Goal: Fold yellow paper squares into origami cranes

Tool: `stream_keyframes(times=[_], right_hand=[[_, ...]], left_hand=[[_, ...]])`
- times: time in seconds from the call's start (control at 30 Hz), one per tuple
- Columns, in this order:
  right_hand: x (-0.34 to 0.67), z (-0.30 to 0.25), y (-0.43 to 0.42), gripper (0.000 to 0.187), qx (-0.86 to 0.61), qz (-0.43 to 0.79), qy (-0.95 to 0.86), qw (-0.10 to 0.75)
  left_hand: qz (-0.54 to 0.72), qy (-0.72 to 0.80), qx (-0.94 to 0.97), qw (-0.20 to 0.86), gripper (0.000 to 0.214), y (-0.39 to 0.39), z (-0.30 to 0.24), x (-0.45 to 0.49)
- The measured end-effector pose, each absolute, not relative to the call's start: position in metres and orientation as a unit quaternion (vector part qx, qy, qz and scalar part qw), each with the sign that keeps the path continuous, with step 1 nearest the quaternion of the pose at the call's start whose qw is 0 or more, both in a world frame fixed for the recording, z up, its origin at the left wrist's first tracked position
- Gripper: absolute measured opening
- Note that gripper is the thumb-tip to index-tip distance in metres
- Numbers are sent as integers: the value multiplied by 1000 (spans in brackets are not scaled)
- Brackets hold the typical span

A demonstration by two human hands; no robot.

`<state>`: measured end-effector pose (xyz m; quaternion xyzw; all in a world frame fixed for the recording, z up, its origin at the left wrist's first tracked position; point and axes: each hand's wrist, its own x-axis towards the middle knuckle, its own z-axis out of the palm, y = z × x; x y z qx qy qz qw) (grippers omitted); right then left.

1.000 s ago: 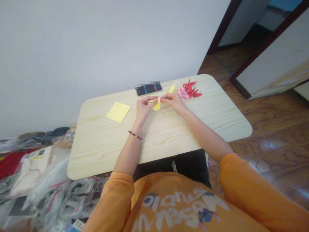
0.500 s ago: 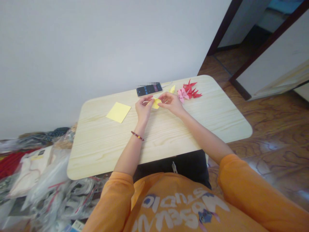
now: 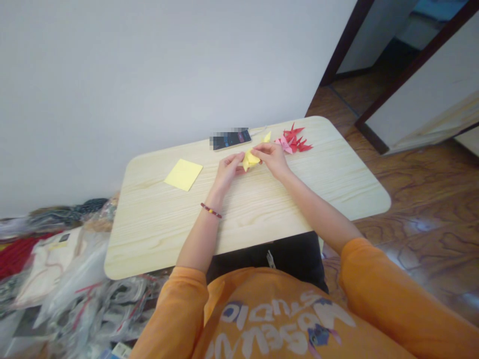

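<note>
Left hand (image 3: pixel 227 170) and right hand (image 3: pixel 271 158) pinch a folded yellow paper piece (image 3: pixel 250 160) from either side, steadying it near the pale wooden table's (image 3: pixel 262 224) far edge.

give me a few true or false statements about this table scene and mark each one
1. The left hand and right hand both touch a folded yellow paper piece. True.
2. A flat square yellow paper sheet lies on the pale wood-grain table, left of the hands. True.
3. The black smartphone sits to the right of the red and pink paper cranes. False: it sits to their left.
4. The red and yellow beaded bracelet is on the right wrist. False: it is on the left wrist.
</note>
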<state>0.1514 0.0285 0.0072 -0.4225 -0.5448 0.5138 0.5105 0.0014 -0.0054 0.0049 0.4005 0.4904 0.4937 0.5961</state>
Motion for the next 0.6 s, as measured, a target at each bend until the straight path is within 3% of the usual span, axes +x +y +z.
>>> stream_keyframes(times=[0.23,0.6], right_hand=[[151,12,25,36,-430,539,-525,499],[150,8,26,31,-431,569,-495,495]], left_hand=[[471,499,394,612,47,-9,8,2],[509,501,393,579,40,-7,1,7]])
